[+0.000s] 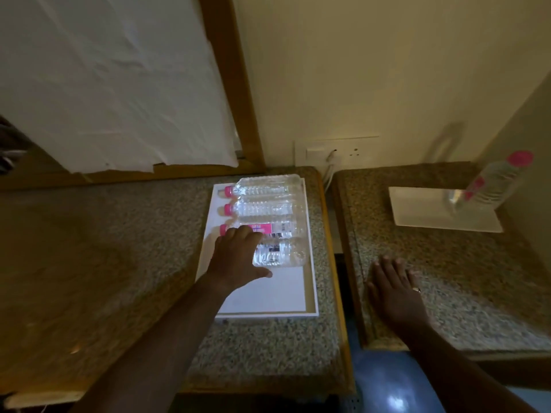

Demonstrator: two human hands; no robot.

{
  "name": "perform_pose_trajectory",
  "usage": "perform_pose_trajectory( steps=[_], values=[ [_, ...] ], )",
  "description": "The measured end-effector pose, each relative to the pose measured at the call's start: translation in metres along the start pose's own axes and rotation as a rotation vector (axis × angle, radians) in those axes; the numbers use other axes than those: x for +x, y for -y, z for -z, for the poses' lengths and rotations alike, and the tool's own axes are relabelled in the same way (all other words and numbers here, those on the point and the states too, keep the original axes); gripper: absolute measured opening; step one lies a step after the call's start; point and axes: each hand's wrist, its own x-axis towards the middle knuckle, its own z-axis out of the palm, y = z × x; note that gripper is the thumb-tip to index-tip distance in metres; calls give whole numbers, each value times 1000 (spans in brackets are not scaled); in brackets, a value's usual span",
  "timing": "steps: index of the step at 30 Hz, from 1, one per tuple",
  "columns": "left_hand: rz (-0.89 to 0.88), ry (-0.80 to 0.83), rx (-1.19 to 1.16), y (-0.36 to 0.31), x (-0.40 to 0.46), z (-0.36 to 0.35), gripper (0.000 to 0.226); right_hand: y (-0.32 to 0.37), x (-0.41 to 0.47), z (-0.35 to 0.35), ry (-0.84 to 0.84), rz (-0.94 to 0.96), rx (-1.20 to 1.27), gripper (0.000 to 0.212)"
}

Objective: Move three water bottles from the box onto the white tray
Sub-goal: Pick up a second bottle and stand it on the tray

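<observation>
A shallow white box [268, 296] lies on the left stone counter. Several clear water bottles with pink caps lie side by side in it, caps to the left. My left hand [235, 257] is wrapped over the neck end of the nearest bottle [281, 253], fingers on top and thumb along its near side; the bottle still rests in the box. The one behind it [281, 228] shows a pink label. At the far right, a white tray [423, 210] holds one upright bottle [498, 180], blurred. My right hand [396, 290] lies flat and empty on the right counter.
A dark gap [343, 278] separates the two speckled counters, with blue floor below. A wall socket with a white cable [331, 159] sits behind the gap. A wooden-framed panel covered in white paper [119, 84] stands behind the left counter.
</observation>
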Motion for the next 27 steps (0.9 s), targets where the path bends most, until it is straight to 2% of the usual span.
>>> perform_pose_trajectory(
  steps=[3, 5, 10, 19, 23, 27],
  values=[
    [48, 116, 24, 13, -9, -6, 80, 3, -3, -4, -2, -6, -17, 67],
    [70, 219, -48, 19, -14, -10, 82, 4, -4, -7, -8, -18, -25, 68],
    [44, 270, -227, 22, -25, -1, 82, 6, -9, -6, 8, -30, -29, 71],
    [-98, -7, -303, -2, -5, 78, 91, 11, -12, -4, 1, -51, -23, 75],
    [-45, -82, -586, -16, 1, 70, 90, 13, -11, -4, -9, -46, -21, 79],
    [-44, -172, -866, -41, 0, 42, 69, 12, -12, -6, -25, -40, -5, 80]
  ],
)
